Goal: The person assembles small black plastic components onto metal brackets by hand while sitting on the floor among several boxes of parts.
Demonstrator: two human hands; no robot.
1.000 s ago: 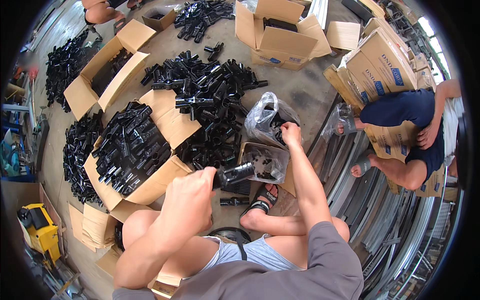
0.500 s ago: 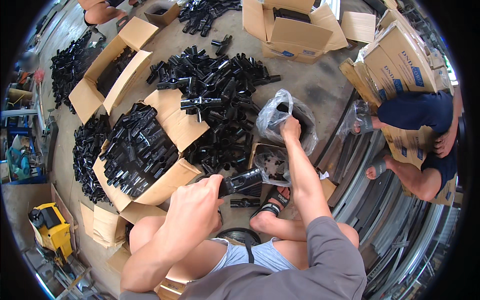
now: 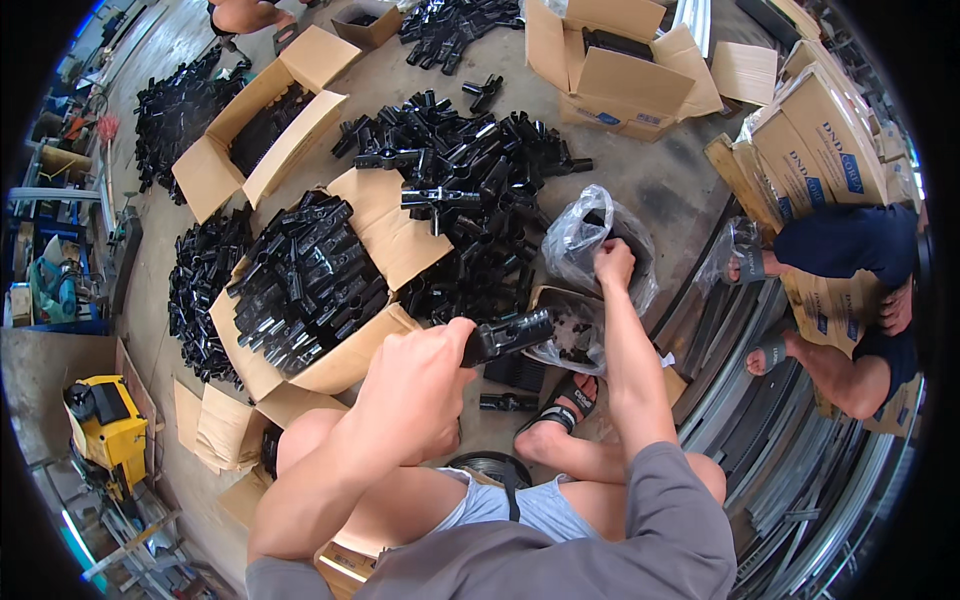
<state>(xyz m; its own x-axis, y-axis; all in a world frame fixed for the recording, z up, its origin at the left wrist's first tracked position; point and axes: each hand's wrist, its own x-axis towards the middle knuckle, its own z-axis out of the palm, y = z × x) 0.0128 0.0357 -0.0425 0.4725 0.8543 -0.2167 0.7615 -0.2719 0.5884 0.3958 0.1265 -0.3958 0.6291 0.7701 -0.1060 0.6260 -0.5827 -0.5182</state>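
Note:
My left hand (image 3: 425,385) is wrapped around one end of a glossy black pipe fitting (image 3: 515,337), held up in front of my lap. My right hand (image 3: 613,265) reaches over the mouth of a clear plastic bag (image 3: 572,222), fingers curled down at its opening. What those fingers hold, if anything, is hidden. Just below, a second clear bag with small dark parts (image 3: 574,338) sits in a small carton. Another black fitting (image 3: 508,402) lies on the floor beside my sandalled foot (image 3: 572,398).
Beyond my left hand stands an open carton (image 3: 350,362) full of black fittings, beside a loose heap of them (image 3: 470,160). More open cartons (image 3: 625,90) stand farther back. Long metal profiles (image 3: 760,430) lie at right, near another person's legs (image 3: 840,375). A yellow machine (image 3: 105,425) stands left.
The whole scene has shifted slightly to the right in view. My left hand still holds the fitting, and my right hand remains at the bag's mouth.

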